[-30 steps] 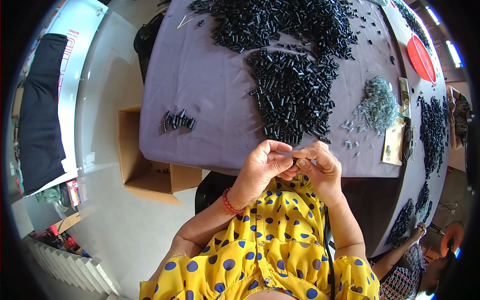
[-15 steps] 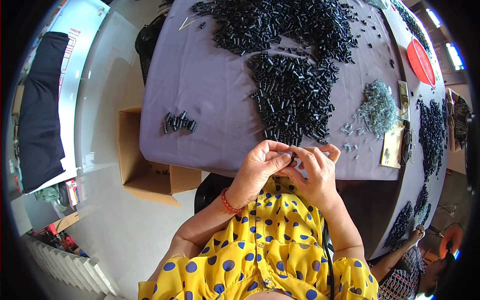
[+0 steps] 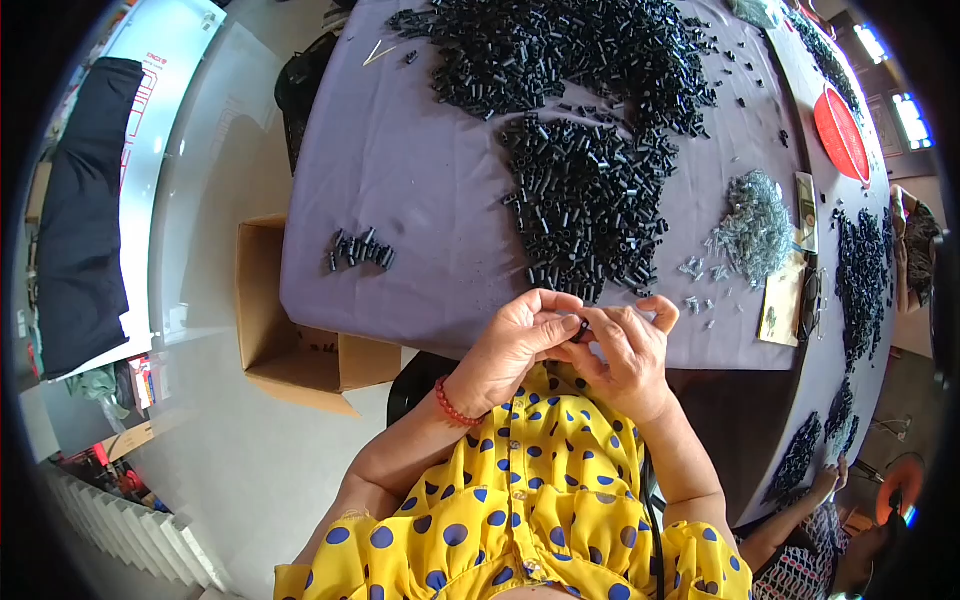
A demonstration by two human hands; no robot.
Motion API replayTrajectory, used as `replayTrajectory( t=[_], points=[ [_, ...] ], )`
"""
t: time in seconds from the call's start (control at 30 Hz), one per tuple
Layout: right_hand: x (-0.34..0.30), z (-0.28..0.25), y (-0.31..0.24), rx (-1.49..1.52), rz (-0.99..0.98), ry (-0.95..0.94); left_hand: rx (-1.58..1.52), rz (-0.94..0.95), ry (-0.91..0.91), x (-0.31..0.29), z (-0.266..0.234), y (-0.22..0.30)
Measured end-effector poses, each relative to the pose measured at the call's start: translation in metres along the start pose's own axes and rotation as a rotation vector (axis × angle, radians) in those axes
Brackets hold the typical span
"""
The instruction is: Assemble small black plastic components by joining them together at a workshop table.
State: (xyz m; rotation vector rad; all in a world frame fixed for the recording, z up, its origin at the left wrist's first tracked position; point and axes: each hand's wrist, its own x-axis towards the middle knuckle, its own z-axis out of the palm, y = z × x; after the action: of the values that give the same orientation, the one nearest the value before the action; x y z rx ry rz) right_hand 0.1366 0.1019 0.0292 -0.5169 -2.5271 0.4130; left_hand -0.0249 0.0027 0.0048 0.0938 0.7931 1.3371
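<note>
My left hand (image 3: 522,342) and my right hand (image 3: 628,352) meet in front of my body, at the near edge of the table. Between their fingertips is a small black tube-shaped piece (image 3: 581,328), pinched from both sides and partly hidden by the fingers. A large pile of similar black pieces (image 3: 588,205) spreads over the purple cloth just beyond my hands. To the left lies a small group of black pieces (image 3: 360,250). A heap of small clear pieces (image 3: 755,225) sits to the right, with a few scattered toward me.
An open cardboard box (image 3: 262,340) stands below the table's left corner. Past the clear heap lie a yellowish card (image 3: 781,300) and glasses (image 3: 812,300). A red basket (image 3: 840,135) and more black piles (image 3: 862,280) are on the neighbouring table, where another person (image 3: 800,535) sits.
My hands stay together, with small finger shifts around the black piece, which shows a little more now. The other person's hand at the lower right has moved slightly.
</note>
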Motion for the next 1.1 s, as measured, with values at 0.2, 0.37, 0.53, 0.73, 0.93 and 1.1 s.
replayTrajectory(
  t=[0.2,0.37,0.53,0.73,0.93,1.1],
  points=[
    [0.001,0.001,0.001,0.016,-0.013,0.028,-0.098,-0.032,-0.045,0.0,-0.003,0.0],
    [-0.001,0.005,0.0,0.013,-0.039,0.041,-0.088,-0.066,-0.042,0.001,-0.006,0.005],
    [0.006,0.004,-0.002,0.006,-0.053,0.045,-0.109,-0.046,-0.067,0.001,-0.01,0.003],
    [0.007,0.004,-0.005,-0.021,0.002,-0.099,-0.082,0.005,-0.013,-0.003,-0.009,-0.001],
    [0.009,0.008,-0.008,-0.02,-0.059,-0.076,-0.049,0.041,-0.005,-0.005,-0.011,-0.003],
    [0.009,0.009,-0.009,0.062,-0.04,-0.072,0.0,0.088,-0.023,-0.007,-0.018,-0.005]
  ],
)
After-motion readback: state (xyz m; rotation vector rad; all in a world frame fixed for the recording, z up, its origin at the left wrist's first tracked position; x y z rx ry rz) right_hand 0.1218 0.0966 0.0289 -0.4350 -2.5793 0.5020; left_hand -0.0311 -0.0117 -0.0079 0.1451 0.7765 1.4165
